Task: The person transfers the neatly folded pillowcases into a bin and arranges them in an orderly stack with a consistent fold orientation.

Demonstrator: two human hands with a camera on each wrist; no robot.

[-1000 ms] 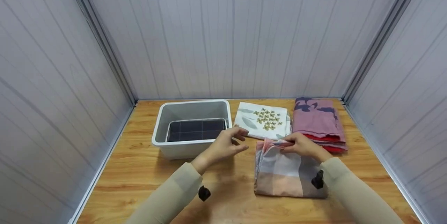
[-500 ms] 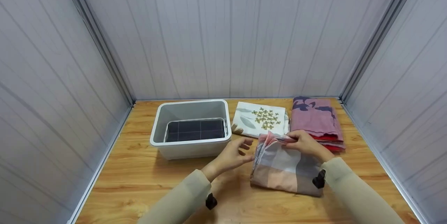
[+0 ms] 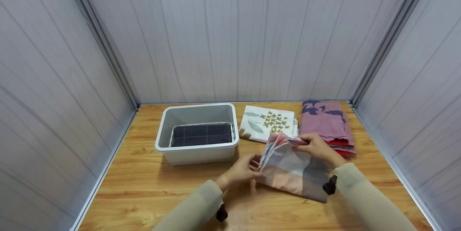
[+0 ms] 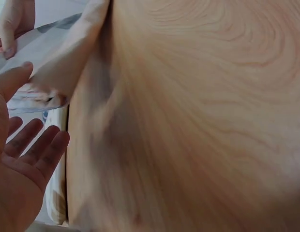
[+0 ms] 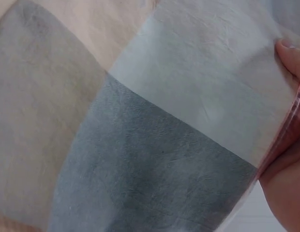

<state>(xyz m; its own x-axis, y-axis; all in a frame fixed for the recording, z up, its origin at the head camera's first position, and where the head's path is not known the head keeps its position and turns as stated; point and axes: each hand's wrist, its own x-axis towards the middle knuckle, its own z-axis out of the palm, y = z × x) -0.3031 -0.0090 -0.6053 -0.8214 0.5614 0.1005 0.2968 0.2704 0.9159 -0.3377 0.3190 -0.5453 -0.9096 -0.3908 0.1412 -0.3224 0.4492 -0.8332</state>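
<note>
**Seemingly securing a two-handed hold on the checked cloth [image 3: 288, 180]**

Our right hand [image 3: 317, 148] is pinching its far edge over the table [image 3: 144, 188], right of the grey bin [image 3: 200, 156]. Our left hand [image 3: 242, 171] is hovering relaxed and empty by its left side; we are probably needing a pinch there next.

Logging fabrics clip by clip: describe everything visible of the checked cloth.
The checked cloth is thin-looking fabric in several folded layers, with gray, pale, peach and brown blocks and pink along its upper edge, where layers spread apart. It slants over the table, in front of the white floral cloth. The right hand pinches its upper edge; the left hand is at its left side, contact unclear, as is whether its bottom meets the table.
</note>
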